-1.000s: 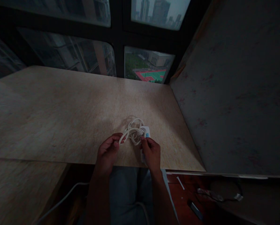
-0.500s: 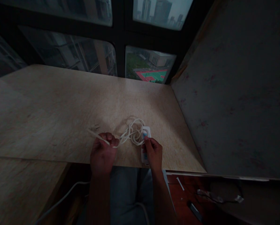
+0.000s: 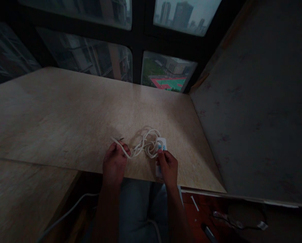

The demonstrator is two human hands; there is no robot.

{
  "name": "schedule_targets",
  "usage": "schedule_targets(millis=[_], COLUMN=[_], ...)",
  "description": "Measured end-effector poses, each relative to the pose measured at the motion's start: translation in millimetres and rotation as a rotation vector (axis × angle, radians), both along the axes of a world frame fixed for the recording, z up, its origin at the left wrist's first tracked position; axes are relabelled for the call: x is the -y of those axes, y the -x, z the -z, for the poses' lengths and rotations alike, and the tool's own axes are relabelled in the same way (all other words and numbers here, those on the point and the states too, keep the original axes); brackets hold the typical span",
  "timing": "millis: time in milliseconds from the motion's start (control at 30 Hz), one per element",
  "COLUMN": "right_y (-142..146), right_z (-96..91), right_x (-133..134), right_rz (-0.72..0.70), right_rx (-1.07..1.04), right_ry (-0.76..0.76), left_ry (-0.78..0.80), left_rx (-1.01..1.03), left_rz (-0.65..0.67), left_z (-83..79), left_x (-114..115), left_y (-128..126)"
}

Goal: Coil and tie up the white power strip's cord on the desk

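Observation:
A white power strip (image 3: 161, 148) lies near the front edge of a pale wooden table (image 3: 64, 111), with its white cord (image 3: 147, 143) tangled in loops beside it. My left hand (image 3: 114, 163) is closed on a stretch of that cord, whose plug end sticks out past my fingers to the upper left. My right hand (image 3: 169, 167) rests on the power strip and grips it, covering its near half.
A grey wall panel (image 3: 254, 111) closes off the table's right side. Dark-framed windows (image 3: 138, 44) run along the far edge. Below the table are my legs, a white cable (image 3: 64, 217) on the left and small items on the red floor (image 3: 216, 219) at right.
My left hand pulled a length of cord out of the tangle to the left, then eased back a little toward the strip. My right hand stayed on the power strip.

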State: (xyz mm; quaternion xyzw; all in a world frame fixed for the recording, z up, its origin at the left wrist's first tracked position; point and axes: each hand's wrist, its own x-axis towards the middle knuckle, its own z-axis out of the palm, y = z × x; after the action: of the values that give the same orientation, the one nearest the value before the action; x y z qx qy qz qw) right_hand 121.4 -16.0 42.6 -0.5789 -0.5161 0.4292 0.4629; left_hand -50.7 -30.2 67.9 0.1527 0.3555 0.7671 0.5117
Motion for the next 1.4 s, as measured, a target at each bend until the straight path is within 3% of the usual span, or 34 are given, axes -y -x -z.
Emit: schedule_targets(millis=[167,500,700,1067,1400], right_y=[-5,-9,-11,-11,-14], right_z=[5.0,7.1,8.9,7.3,10.9], right_x=[-1,-1,1,3,3], right_rz=[0.000,-0.013,-0.037,-0.040,-0.061], right_rx=[0.012,0.037,0.060,0.047,0.050], right_ry=[-0.001,0.001,-0.025,-0.017,-0.011], left_ry=[0.053,0.140,0.170,0.228,0.297], left_rx=[0.048,-0.373,-0.476,-0.433,-0.305], left_rz=[-0.016,0.000,-0.118,-0.345,-0.353], left_z=[1.7,-0.5,2.2,39.0,42.1], left_x=[1,17,20,9,6], left_y=[6,19,28,34,33])
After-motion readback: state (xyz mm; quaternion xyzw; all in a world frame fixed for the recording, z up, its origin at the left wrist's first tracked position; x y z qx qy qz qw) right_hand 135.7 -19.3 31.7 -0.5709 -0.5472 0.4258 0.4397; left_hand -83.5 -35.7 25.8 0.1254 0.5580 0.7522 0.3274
